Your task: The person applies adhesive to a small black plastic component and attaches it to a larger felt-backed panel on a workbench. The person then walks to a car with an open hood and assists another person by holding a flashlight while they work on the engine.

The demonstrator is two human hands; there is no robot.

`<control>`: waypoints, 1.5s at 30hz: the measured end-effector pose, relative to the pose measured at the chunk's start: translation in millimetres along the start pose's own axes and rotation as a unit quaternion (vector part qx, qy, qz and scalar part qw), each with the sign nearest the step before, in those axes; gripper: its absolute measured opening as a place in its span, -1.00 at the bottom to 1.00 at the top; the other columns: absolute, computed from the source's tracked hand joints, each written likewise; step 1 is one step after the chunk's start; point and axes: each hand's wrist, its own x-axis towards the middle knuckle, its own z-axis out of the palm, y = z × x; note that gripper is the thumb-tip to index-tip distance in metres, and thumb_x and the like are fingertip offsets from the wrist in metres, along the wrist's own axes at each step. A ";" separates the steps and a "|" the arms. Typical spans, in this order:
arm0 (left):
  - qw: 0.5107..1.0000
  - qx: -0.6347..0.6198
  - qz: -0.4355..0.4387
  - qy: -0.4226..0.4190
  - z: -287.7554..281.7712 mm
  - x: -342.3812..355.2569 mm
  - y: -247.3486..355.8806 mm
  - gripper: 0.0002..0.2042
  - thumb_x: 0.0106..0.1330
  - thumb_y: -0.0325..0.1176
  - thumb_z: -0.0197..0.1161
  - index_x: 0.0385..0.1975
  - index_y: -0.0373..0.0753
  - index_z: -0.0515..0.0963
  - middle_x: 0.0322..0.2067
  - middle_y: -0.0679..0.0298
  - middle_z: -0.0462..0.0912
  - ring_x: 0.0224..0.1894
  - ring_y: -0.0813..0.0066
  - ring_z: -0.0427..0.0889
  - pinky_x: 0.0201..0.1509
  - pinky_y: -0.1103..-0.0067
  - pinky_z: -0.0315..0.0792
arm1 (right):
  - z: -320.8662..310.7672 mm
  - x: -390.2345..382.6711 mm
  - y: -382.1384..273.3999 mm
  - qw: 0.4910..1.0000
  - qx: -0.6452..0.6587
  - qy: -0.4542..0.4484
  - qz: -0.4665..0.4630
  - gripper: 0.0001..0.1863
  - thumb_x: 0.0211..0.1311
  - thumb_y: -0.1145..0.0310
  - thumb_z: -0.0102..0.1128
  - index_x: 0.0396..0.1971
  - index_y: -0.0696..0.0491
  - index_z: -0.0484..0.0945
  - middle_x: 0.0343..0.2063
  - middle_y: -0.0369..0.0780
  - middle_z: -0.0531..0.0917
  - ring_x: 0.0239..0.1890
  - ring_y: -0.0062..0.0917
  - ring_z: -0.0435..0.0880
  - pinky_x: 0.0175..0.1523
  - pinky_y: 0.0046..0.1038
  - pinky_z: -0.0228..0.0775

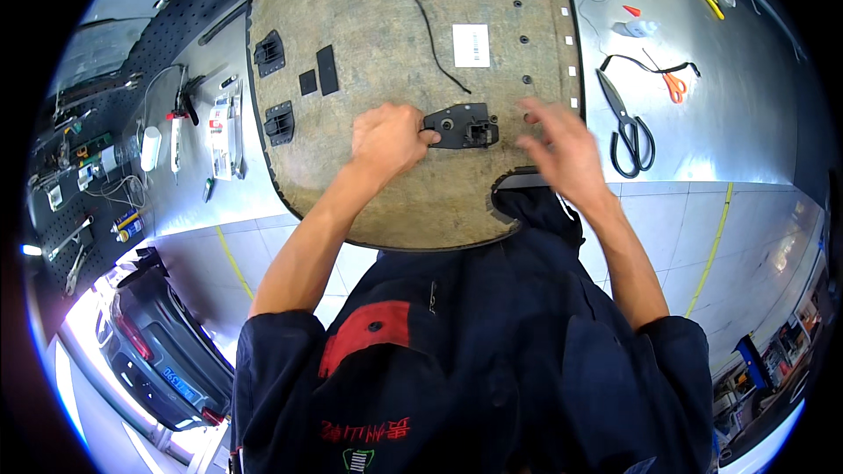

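The black bracket (464, 125) lies between the left hand (391, 140), pinching its edge, and the right hand (566, 149), spread beside it

We are viewing a black bracket plate (463, 125) lying flat on a tan, mottled, dark-edged panel (395, 70). The bracket plate is extending crosswise near the panel's near edge, showing a round fitting (447, 124) toward its left and a raised mount (479, 132) at its right. We are seeing the panel's near right corner curving into a notch.
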 end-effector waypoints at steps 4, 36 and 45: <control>0.981 0.035 0.126 0.145 13.7 -8.2 6.9 -0.58 0.11 -0.21 0.53 -0.06 -0.17 0.61 -0.23 0.17 0.69 -0.18 0.08 0.72 -0.13 0.29 0.58 | -42.2 -11.3 31.7 0.978 -0.038 0.176 0.104 -0.59 0.28 0.32 0.42 0.10 0.08 0.60 -0.20 -0.23 0.67 -0.38 -0.50 0.55 -0.25 -0.38 0.45; 0.965 0.010 0.220 0.141 28.9 4.0 48.2 -0.57 0.06 -0.43 0.51 -0.03 -0.28 0.61 -0.07 0.15 0.63 0.01 0.09 0.66 0.02 0.34 0.60 | -25.4 -9.3 53.0 0.981 0.030 0.002 0.194 -0.63 0.26 0.26 0.37 -0.11 0.25 0.61 -0.38 0.11 0.70 -0.28 0.04 0.71 -0.15 -0.11 0.51; 0.960 -0.092 0.047 0.259 -17.9 -70.8 38.2 -0.60 0.30 -0.43 0.36 0.15 -0.19 0.58 -0.05 0.10 0.70 0.00 0.16 0.69 0.04 0.39 0.60 | -61.3 -10.0 63.8 0.994 0.050 0.063 0.070 -0.55 0.27 0.30 0.41 0.13 0.07 0.61 -0.17 -0.20 0.72 -0.29 -0.43 0.65 -0.18 -0.39 0.51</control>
